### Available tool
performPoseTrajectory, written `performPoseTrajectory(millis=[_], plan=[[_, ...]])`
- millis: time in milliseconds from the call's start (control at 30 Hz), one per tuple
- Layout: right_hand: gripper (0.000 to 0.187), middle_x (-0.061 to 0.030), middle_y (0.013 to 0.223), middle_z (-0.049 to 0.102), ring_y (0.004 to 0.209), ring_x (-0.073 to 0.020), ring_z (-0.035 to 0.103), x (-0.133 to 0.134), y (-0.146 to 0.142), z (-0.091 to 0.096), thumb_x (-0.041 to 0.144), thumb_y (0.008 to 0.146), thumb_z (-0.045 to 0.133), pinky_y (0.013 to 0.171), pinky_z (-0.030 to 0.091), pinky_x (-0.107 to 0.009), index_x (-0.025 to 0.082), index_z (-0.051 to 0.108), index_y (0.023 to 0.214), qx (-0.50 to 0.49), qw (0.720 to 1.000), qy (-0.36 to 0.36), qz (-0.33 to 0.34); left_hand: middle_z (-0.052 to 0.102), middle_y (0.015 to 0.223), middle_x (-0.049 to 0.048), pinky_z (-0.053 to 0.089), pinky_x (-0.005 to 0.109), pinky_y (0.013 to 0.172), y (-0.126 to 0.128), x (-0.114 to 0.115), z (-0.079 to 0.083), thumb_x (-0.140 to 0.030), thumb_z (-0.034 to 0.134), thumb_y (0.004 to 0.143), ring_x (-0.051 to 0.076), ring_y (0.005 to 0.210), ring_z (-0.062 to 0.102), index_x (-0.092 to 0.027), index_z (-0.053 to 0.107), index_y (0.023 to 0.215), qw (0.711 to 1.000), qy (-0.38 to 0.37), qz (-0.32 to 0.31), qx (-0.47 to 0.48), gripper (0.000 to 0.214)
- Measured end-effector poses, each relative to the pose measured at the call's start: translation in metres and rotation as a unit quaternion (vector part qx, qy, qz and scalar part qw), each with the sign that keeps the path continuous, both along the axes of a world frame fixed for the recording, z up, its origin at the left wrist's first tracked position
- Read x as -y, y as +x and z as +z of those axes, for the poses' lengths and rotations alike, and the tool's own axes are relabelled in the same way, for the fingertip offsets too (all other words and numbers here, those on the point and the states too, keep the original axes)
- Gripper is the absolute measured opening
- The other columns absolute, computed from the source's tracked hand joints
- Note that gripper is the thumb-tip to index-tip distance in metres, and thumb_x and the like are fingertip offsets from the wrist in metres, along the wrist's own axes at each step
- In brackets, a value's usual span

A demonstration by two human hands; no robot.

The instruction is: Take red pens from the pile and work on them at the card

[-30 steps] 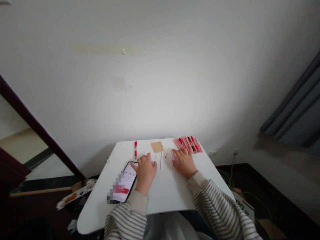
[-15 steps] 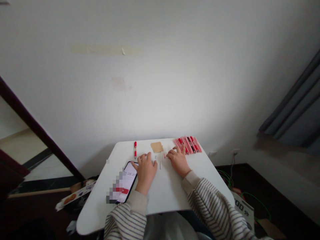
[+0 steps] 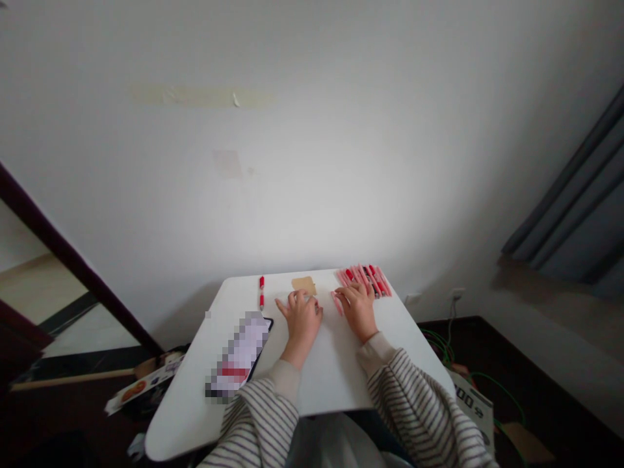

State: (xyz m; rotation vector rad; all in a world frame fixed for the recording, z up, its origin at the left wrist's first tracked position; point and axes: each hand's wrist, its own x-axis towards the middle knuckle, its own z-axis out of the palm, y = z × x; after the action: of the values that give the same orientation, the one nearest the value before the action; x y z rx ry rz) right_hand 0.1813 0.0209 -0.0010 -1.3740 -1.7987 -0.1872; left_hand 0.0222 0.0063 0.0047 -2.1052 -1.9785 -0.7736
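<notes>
My left hand (image 3: 301, 318) rests palm down in the middle of the white table (image 3: 322, 377), its fingers bent over a spot just in front of a tan paper scrap (image 3: 303, 284). What lies under the fingers is hidden. My right hand (image 3: 359, 309) lies flat beside it with the fingers spread. Its fingertips touch the near end of a row of pink and red pens (image 3: 366, 279). One pink pen (image 3: 336, 303) lies apart, against the thumb side of that hand.
A single red pen (image 3: 262, 292) lies at the back left of the table. A phone (image 3: 240, 354) lies at the left, near my left sleeve. The wall stands right behind the table. Cables and boxes (image 3: 470, 403) lie on the floor to the right.
My left hand has slid right, off the phone, and now covers the thin white stick that lay in the middle. My right hand has shifted slightly back toward the pen row.
</notes>
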Motion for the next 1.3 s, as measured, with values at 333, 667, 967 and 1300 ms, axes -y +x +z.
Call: performPoseTrajectory(millis=[333,667,967,1300], plan=[[0.019,-0.0025,0.092,0.071,0.102,-0.0217,0.051,-0.005,0.001,-0.012,0.021,0.092,0.057,0.101,0.021,-0.041,0.029,0.072,0.098,-0.017,1.000,-0.001,-0.008,0.059,0.122,0.0063,0.014,0.070,0.111,0.002,-0.005,-0.003,-0.030,0.056,0.086,0.027,0.117,0.045,-0.026,0.071,0.089,1.000,0.020,-0.004,0.014,0.016],[0.014,-0.0006,0.086,0.072,0.101,-0.0216,0.052,-0.005,0.002,-0.014,0.027,0.090,0.062,0.106,0.014,-0.048,0.032,0.074,0.097,0.012,1.000,0.006,0.025,0.061,0.119,0.0042,0.020,0.065,0.111,0.001,0.001,-0.002,-0.035,0.059,0.085,0.025,0.118,0.047,-0.029,0.071,0.088,0.994,0.040,-0.049,0.085,0.013],[0.009,0.0013,0.086,0.073,0.100,-0.0215,0.053,-0.002,0.000,-0.010,0.028,0.088,0.066,0.107,0.014,-0.048,0.030,0.074,0.091,0.004,0.999,0.006,0.041,0.060,0.117,0.0030,0.018,0.064,0.113,0.001,0.004,0.002,-0.030,0.062,0.083,0.025,0.117,0.047,-0.029,0.071,0.088,0.994,0.037,-0.082,0.069,0.010],[0.010,0.0006,0.087,0.071,0.101,-0.0215,0.051,0.002,-0.001,-0.007,0.031,0.088,0.065,0.105,0.016,-0.048,0.034,0.075,0.088,0.010,0.999,-0.007,0.035,0.060,0.118,0.0028,0.017,0.063,0.113,0.001,0.005,0.004,-0.029,0.060,0.084,0.024,0.119,0.045,-0.031,0.071,0.089,0.991,0.030,-0.106,0.079,0.012]])
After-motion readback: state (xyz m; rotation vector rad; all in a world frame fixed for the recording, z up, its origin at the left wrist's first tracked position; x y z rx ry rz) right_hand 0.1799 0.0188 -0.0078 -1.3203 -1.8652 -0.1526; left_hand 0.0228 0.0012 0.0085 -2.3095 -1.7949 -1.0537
